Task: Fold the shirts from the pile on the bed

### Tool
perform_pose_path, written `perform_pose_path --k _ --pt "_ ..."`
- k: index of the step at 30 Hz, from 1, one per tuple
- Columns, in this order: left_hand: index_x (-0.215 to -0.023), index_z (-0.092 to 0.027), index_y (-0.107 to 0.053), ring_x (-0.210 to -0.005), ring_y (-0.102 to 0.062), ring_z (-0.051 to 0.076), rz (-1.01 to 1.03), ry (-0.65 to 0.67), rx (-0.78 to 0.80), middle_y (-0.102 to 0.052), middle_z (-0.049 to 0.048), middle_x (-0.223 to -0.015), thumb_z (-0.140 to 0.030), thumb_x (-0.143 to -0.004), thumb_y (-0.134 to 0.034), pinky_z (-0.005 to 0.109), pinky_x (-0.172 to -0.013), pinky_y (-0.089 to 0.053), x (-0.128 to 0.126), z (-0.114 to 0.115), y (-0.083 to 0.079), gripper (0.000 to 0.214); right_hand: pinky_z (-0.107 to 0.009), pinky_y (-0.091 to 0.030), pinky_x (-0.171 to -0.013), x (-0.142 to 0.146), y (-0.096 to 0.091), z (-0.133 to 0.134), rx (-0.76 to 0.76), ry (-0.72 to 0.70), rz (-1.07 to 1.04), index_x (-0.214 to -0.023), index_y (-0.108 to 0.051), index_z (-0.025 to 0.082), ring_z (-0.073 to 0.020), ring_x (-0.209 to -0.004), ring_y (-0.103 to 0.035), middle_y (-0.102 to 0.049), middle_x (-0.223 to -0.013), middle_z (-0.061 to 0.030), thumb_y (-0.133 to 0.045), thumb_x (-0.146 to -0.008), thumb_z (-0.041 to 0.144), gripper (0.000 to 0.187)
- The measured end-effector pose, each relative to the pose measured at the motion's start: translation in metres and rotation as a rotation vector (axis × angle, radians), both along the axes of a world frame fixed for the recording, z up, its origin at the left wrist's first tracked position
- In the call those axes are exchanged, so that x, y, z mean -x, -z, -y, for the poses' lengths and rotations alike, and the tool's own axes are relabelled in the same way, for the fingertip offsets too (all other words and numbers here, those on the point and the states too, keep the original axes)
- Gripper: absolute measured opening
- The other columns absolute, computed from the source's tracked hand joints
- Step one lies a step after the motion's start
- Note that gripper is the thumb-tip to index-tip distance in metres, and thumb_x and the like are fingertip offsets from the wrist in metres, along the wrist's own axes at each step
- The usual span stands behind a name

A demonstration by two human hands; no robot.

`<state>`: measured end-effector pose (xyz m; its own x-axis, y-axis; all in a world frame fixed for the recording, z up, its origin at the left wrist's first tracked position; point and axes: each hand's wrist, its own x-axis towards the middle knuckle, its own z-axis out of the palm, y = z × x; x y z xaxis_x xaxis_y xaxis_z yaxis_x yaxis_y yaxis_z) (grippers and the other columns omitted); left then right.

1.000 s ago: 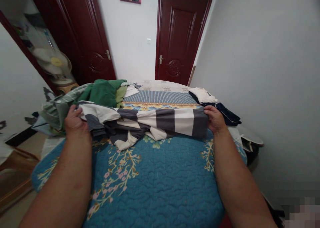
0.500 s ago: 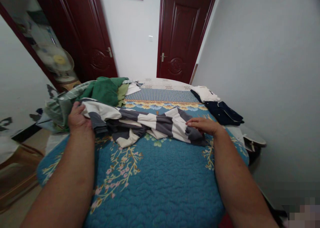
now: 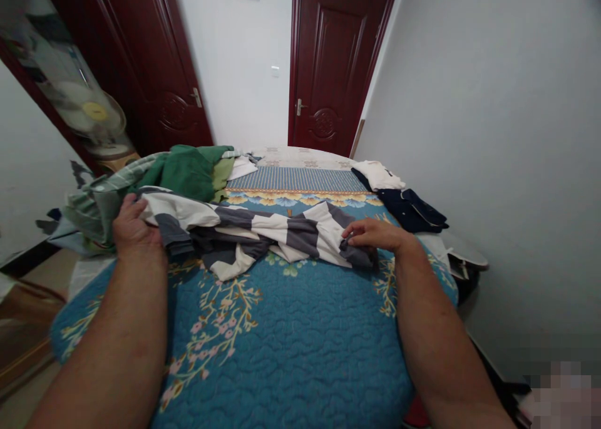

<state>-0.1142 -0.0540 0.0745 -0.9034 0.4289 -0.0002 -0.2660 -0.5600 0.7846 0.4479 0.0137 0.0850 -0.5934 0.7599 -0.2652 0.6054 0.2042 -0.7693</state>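
Grip the left end of the grey-and-white striped cotton sheet (image 3: 263,228), crumpled across the blue quilted floral bedspread (image 3: 291,329), in the curled fingers of the left hand (image 3: 134,228), pinch its right edge, as shown, with the pressed-together fingertips of the right hand (image 3: 375,233), and tension evenly.

1 head-worn camera looks forward and down from the near edge of the blue quilted floral bedspread (image 3: 291,341), close above both forearms. It centres on the grey-and-white striped cloth (image 3: 263,225) and faces 2 dark red panelled wooden doors (image 3: 328,66) past the far edge.
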Motion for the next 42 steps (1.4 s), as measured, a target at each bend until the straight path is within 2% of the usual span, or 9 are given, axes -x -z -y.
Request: perform_pose_path --k 4,9,14,17,19,23,30,36,42 --pt "-0.126 -0.008 -0.061 -0.079 -0.068 0.011 0.014 -0.007 -0.001 -0.068 0.0013 -0.094 0.003 -0.082 -0.055 0.032 -0.094 -0.06 0.0 0.0 0.0 0.045 -0.028 -0.051 -0.07 -0.001 0.004 -0.005 -0.183 0.197 -0.29 -0.109 -0.079 0.023 -0.0179 -0.082 -0.068 -0.077 -0.096 -0.0022 -0.073 -0.08 0.032 0.032" --pt "-0.123 -0.009 -0.06 -0.079 -0.068 0.01 -0.001 -0.012 -0.004 -0.066 0.0009 -0.095 0.002 -0.08 -0.054 0.034 -0.099 -0.059 0.005 -0.003 0.003 0.044 -0.033 -0.055 -0.084 -0.006 0.005 -0.009 -0.293 0.36 -0.553 -0.123 -0.074 0.021 -0.0194 -0.09 -0.07 -0.078 -0.104 -0.0037 -0.069 -0.076 0.026 0.048" --pt "-0.119 -0.01 -0.061 -0.081 -0.069 0.011 -0.008 -0.008 -0.006 -0.065 -0.0006 -0.092 0.002 -0.074 -0.057 0.037 -0.103 -0.059 0.012 -0.007 0.007 0.047 -0.038 -0.055 -0.089 -0.006 0.007 -0.015 -0.522 0.438 -0.398 -0.116 -0.078 0.021 -0.0231 -0.094 -0.071 -0.08 -0.105 -0.0056 -0.064 -0.078 0.027 0.041" --pt "-0.121 -0.009 -0.062 -0.085 -0.072 0.012 -0.013 -0.002 -0.012 -0.067 0.0006 -0.096 0.001 -0.073 -0.058 0.038 -0.107 -0.057 0.016 -0.008 0.009 0.05 -0.042 -0.054 -0.094 -0.011 0.012 -0.025 -0.793 0.682 -0.276 -0.107 -0.081 0.021 -0.0268 -0.098 -0.072 -0.08 -0.104 -0.0075 -0.058 -0.08 0.027 0.036" --pt "-0.123 -0.009 -0.062 -0.088 -0.073 0.013 -0.028 0.005 -0.022 -0.068 0.0014 -0.099 0.0 -0.072 -0.06 0.04 -0.108 -0.057 0.018 -0.008 0.011 0.052 -0.042 -0.054 -0.092 -0.017 0.017 -0.032 -0.861 0.852 -0.265 -0.103 -0.081 0.02 -0.0281 -0.094 -0.072 -0.081 -0.1 -0.009 -0.056 -0.079 0.029 0.035" --pt "-0.12 -0.009 -0.063 -0.091 -0.072 0.014 -0.055 -0.013 -0.019 -0.067 0.0005 -0.097 -0.001 -0.067 -0.061 0.041 -0.109 -0.057 0.019 -0.009 0.014 0.053 -0.039 -0.057 -0.08 -0.027 0.028 -0.044 -0.758 0.969 -0.325 -0.1 -0.08 0.018 -0.0269 -0.081 -0.072 -0.079 -0.088 -0.0092 -0.059 -0.078 0.037 0.036" --pt "-0.106 -0.012 -0.061 -0.091 -0.07 0.015 -0.064 -0.006 -0.035 -0.064 -0.0012 -0.09 -0.002 -0.063 -0.061 0.038 -0.108 -0.057 0.018 -0.009 0.014 0.045 -0.033 -0.056 -0.07 -0.029 0.039 -0.048 -0.452 0.877 -0.212 -0.097 -0.076 0.018 -0.0224 -0.072 -0.071 -0.077 -0.082 -0.0071 -0.061 -0.075 0.033 0.03" --pt "-0.106 -0.013 -0.061 -0.095 -0.07 0.015 -0.086 -0.009 -0.008 -0.064 -0.0011 -0.093 -0.003 -0.065 -0.06 0.038 -0.108 -0.056 0.018 -0.009 0.015 0.043 -0.035 -0.054 -0.08 -0.025 0.046 -0.049 -0.52 0.837 0.017 -0.083 -0.077 0.02 -0.0279 -0.086 -0.071 -0.074 -0.077 -0.0081 -0.059 -0.083 0.033 0.022" --pt "-0.108 -0.013 -0.061 -0.092 -0.071 0.015 -0.039 0.01 -0.042 -0.063 -0.0004 -0.093 0.0 -0.065 -0.057 0.041 -0.112 -0.054 0.015 -0.009 0.011 0.045 -0.035 -0.051 -0.083 0.0 0.057 -0.049 -0.528 0.745 0.116 -0.069 -0.073 0.021 -0.0278 -0.088 -0.069 -0.075 -0.078 -0.0109 -0.066 -0.088 0.042 0.028"
